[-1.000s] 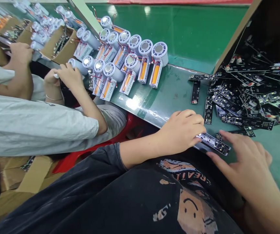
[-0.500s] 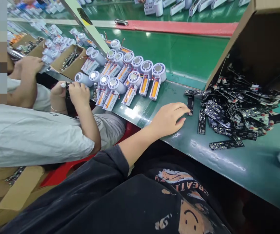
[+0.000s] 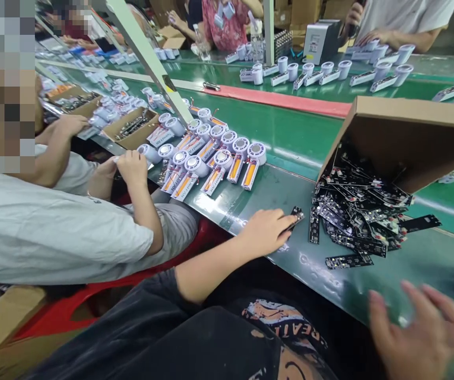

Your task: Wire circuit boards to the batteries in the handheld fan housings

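The small circuit board [image 3: 297, 215] lies at the fingertips of the left hand [image 3: 264, 232], over the near part of the green bench [image 3: 258, 203]. It looks pinched between the fingers and the thumb, which sits on the side towards the person; the fingers cover part of the board, so the exact grip cannot be told. The board's long axis runs aslant, from the thumb side up and away to the right, and its far end sticks out past the fingertips. The left hand is clearly the nearer one. The right hand [image 3: 420, 327] is well apart, low on the right by the bench's near edge, blurred, with its fingers spread and nothing seen in them; the board lies ahead and to the left of those fingers. Just to the right of the held board, and apart from it, a loose board [image 3: 314, 225] points nearly straight away from the person. Beyond that, a heap of boards [image 3: 353, 211] spills from the open mouth of a tipped cardboard box [image 3: 416, 113]. On the other side of the left hand stand small fans [image 3: 256, 153] in rows, and past them is a co-worker's hand [image 3: 134, 169].
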{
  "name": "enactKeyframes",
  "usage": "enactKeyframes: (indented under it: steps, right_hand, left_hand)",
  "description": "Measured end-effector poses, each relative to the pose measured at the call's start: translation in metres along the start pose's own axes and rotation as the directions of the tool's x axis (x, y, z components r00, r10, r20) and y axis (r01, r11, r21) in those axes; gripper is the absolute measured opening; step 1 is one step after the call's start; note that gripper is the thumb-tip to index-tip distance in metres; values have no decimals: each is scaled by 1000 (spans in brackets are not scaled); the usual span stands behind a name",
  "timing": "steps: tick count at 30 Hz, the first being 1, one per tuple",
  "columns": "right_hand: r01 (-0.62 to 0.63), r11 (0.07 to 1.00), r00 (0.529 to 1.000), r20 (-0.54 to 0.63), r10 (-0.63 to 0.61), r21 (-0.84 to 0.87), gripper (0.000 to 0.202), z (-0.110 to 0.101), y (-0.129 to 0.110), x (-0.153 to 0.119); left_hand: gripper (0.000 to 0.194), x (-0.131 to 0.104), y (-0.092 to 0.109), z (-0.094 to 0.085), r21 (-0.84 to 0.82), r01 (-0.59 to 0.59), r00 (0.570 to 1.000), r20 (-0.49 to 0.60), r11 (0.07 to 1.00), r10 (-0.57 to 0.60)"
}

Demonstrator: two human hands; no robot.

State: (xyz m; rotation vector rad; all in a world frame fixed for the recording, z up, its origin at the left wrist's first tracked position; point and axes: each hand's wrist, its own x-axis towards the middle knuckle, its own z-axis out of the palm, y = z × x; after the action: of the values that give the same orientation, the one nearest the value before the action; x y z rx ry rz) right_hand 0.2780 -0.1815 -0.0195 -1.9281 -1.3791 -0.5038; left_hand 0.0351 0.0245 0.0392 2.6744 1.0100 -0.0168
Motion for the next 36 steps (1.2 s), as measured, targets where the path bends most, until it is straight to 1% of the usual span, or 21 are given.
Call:
enactKeyframes:
  steps: [1,3,5,7,8,10,11,12,13,15,16,18,21,24,25,26,27,29,31,34,36]
  right_hand:
    - [127,992,992,8,-128,16,48,11,-16,3]
    - [302,950,931,191,-311,76,39,29,-47,9]
    - [385,918,873,282,-397,101,47,44,-69,16]
    - [399,909,851,321,-415,119,56,57,-82,21]
    - [401,907,849,322,-420,126,57,63,-84,23]
    - [419,900,849,297,-436,125,51,72,-85,25]
    - [428,896,852,278,-443,115,45,75,-83,25]
    - [436,894,856,259,-448,106,39,77,-81,25]
    - [434,896,862,245,-444,96,34,78,-79,25]
    - [417,905,877,226,-424,80,31,76,-76,25]
    - [414,907,881,217,-421,78,31,75,-76,25]
    - [411,909,886,202,-417,75,32,72,-77,26]
    - [379,923,904,189,-384,61,36,71,-80,26]
    - [354,934,921,159,-356,41,42,72,-81,27]
    - [342,939,926,154,-344,39,42,72,-81,27]
    - [320,947,934,155,-322,39,41,72,-81,27]
    - [289,957,943,161,-292,40,39,72,-81,27]
    - [218,975,956,190,-223,47,36,70,-81,27]
    - [155,987,963,218,-161,46,34,67,-83,28]
    - [76,997,966,243,-81,32,33,63,-84,29]
    - [37,999,968,249,-41,24,32,62,-84,29]
  left_hand:
    - [42,-7,3,5,-30,-3,1000,-5,1000,3]
    - [44,-17,7,13,-75,-21,999,-27,997,19]
    - [59,-21,10,18,-120,-103,994,-41,987,99]
    - [77,-21,7,17,-175,-231,973,-56,957,225]
    - [76,-20,2,14,-196,-287,958,-79,938,276]
    - [49,-17,-15,4,-189,-289,950,-178,938,257]
    - [37,-15,-26,-3,-161,-214,954,-244,963,171]
    - [32,-12,-39,-11,-127,-78,949,-315,989,35]
    - [31,-7,-52,-18,-97,105,917,-377,990,-134]
    - [37,4,-74,-30,-42,417,834,-380,908,-400]
    - [41,10,-81,-35,-33,461,820,-366,887,-440]
    - [37,18,-84,-39,-16,490,822,-323,872,-468]
    - [30,16,-61,-35,-4,470,850,-267,883,-454]
    - [37,-6,-26,-22,-1,382,905,-201,924,-375]
    - [44,-14,-18,-18,-13,307,938,-166,951,-305]
    - [52,-22,-12,-15,-60,158,974,-152,986,-165]
    - [52,-28,-10,-13,-97,41,980,-191,994,-59]
    - [41,-33,-15,-13,-90,-139,942,-321,986,103]
    - [43,-29,-27,-14,-9,-152,893,-429,988,134]
    - [62,-17,-45,-14,67,-113,917,-377,991,130]
    - [55,-14,-52,-12,38,-103,934,-339,994,110]
